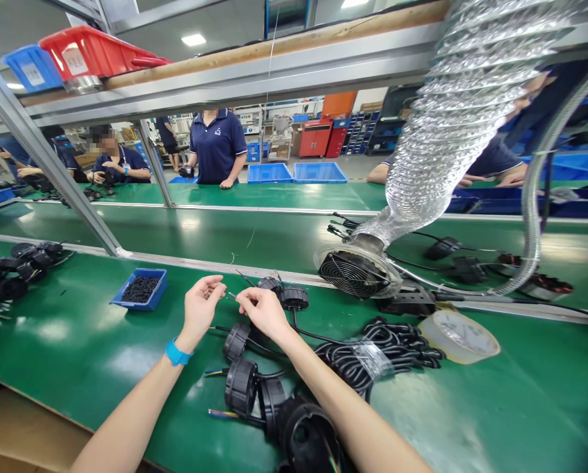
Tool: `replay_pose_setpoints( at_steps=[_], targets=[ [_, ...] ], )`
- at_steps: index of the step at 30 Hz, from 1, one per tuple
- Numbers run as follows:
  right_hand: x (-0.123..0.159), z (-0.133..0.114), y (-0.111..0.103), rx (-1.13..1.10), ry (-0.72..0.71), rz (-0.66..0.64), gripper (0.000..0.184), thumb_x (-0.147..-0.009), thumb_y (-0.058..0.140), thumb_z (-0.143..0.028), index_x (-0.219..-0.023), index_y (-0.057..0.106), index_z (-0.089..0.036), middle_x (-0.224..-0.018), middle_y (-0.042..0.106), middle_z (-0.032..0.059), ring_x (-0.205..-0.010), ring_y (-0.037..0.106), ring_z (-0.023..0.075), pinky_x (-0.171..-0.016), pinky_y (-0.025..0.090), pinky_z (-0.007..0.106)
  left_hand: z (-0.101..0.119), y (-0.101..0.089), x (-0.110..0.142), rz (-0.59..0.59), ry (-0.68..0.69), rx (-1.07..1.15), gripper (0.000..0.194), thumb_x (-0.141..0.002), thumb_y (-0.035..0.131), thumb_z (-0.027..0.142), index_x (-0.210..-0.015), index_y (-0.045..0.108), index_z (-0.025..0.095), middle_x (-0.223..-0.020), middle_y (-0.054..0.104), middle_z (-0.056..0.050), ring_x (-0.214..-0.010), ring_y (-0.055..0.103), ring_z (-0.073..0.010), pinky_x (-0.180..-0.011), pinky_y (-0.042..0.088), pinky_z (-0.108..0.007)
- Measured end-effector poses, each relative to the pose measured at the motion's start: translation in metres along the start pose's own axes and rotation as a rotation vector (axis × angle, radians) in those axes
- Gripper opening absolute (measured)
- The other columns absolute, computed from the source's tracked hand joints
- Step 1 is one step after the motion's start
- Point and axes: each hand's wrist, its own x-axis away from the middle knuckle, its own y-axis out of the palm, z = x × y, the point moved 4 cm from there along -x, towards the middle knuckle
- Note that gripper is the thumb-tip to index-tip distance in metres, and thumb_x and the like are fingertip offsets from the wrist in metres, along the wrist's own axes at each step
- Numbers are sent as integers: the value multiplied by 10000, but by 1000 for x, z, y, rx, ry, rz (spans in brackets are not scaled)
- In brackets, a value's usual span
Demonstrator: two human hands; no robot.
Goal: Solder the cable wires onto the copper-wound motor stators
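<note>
- Center of frame: forearms angled inward; right hand (pixel 264 310) pinches thin wire (pixel 231 296), left hand (pixel 202 303) pinched narrow beside it, hold unclear.
- Center-left: blue bin (pixel 158 293).
- Lower center: black housings (pixel 240 385).

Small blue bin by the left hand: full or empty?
Not empty: small black parts cover the bottom of the small blue bin.
</note>
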Motion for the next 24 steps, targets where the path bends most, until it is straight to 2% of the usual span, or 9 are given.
replay_pose_setpoints(
  at_steps=[8,16,24],
  targets=[
    [1,-3,-1,27,-13,0,226,-868,547,-266,-749,729,-203,-657,720,-4,-570,619,141,-549,424,221,0,1,1,23,-6,-2,297,-767,736,330,-989,686,139,-814,698,-56,-710,642,-154,-705,526,-286],
    [1,-2,-2,33,-12,17,218,-875,555,-266,-749,722,-209,-662,720,-11,-579,621,140,-558,417,223,-5,6,6,-19,6,-86,284,-790,722,336,-1006,692,154,-828,695,-53,-733,636,-160,-706,509,-280],
    [1,-2,-2,1,-30,42,212,-884,544,-266,-770,713,-209,-671,721,-8,-605,643,147,-592,444,230,-8,6,10,38,-8,-65,301,-798,714,367,-1012,691,156,-862,703,-68,-766,648,-174,-704,513,-280]
  ],
)
